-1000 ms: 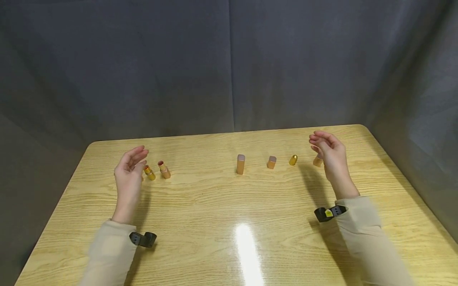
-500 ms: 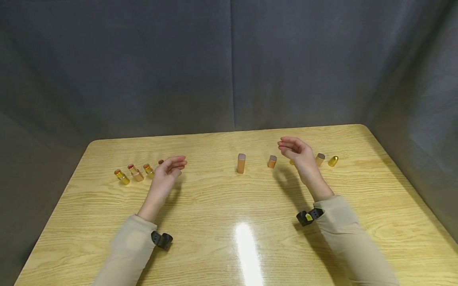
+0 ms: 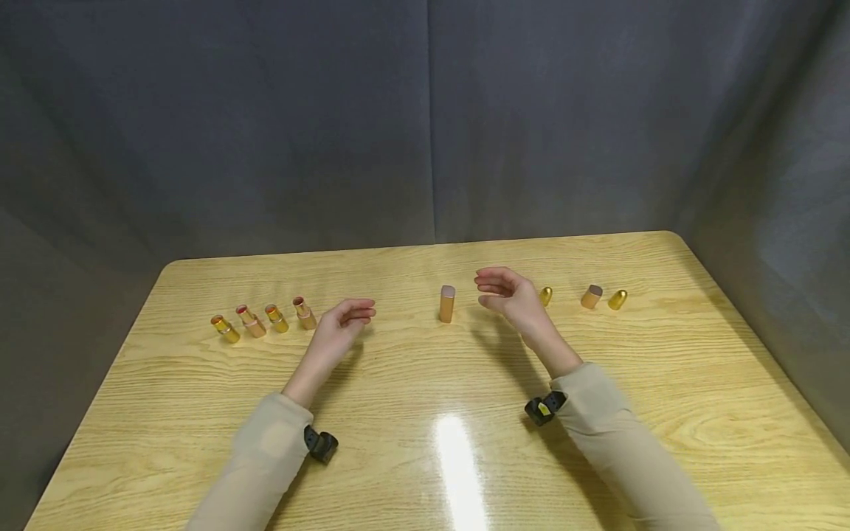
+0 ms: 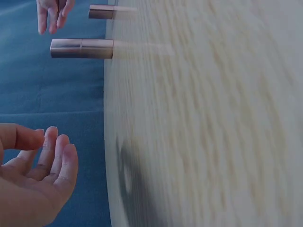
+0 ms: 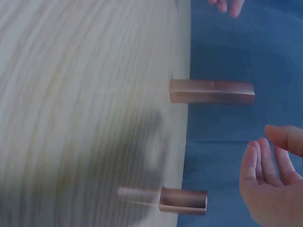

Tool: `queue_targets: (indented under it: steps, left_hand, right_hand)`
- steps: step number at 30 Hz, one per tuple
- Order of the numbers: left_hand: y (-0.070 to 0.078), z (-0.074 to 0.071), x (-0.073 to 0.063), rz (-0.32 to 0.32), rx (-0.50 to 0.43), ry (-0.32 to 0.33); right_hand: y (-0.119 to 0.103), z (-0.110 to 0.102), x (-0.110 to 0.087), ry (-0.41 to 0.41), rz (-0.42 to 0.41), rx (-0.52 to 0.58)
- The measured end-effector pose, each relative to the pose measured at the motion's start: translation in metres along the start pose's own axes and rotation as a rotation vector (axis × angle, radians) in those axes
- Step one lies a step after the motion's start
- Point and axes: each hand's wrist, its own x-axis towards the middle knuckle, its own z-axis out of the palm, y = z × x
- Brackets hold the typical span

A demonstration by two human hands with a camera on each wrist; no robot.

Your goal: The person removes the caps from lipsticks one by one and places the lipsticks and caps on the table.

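A capped rose-gold lipstick (image 3: 447,304) stands upright on the table between my hands. To its left, my left hand (image 3: 334,330) hovers with loosely bent fingers and holds nothing. My right hand (image 3: 521,301) is in the air just right of the lipstick, thumb and fingers apart around bare air. Behind that hand in the head view hides a short rose-gold lipstick cap, while the right wrist view shows this cap (image 5: 183,201) standing on the table. Both wrist views show the tall lipstick (image 4: 81,48) untouched.
Several uncapped lipsticks, such as a gold one (image 3: 226,329) and a rose-gold one (image 3: 251,321), stand in a row at left. Farther right are a gold cap (image 3: 546,296), a rose-gold cap (image 3: 592,296) and another gold cap (image 3: 617,299). Grey curtain (image 3: 299,133) surrounds the wooden table (image 3: 398,383).
Both hands have moved inward toward the capped lipstick, the left one rightward from the uncapped row and the right one leftward past the caps. The lipsticks and caps stay put.
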Motion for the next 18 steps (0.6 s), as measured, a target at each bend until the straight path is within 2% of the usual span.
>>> queue_targets:
  steps: [8, 18]
  left_hand:
    - [-0.001, 0.013, 0.007, -0.016, 0.020, -0.042]
    - [-0.003, 0.028, 0.014, -0.012, 0.052, -0.089]
  right_hand:
    - [0.007, 0.017, 0.008, -0.045, 0.002, -0.025]
    - [0.012, 0.030, 0.013, -0.018, 0.011, -0.089]
